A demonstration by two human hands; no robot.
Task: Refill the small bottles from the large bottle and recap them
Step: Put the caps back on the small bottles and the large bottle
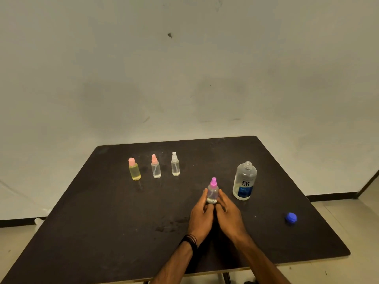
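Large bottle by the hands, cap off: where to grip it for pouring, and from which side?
Probably the mid-body of the large bottle, around the label, with the right hand coming from its right or near side. It stands upright with an open neck, so avoid the top. The magenta-capped small bottle and both hands crowd its left.

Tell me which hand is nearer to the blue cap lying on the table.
Right. The right hand holds the pink-topped spray bottle from its right side, facing the blue cap. The left hand sits on the bottle's far side, farther from the cap.
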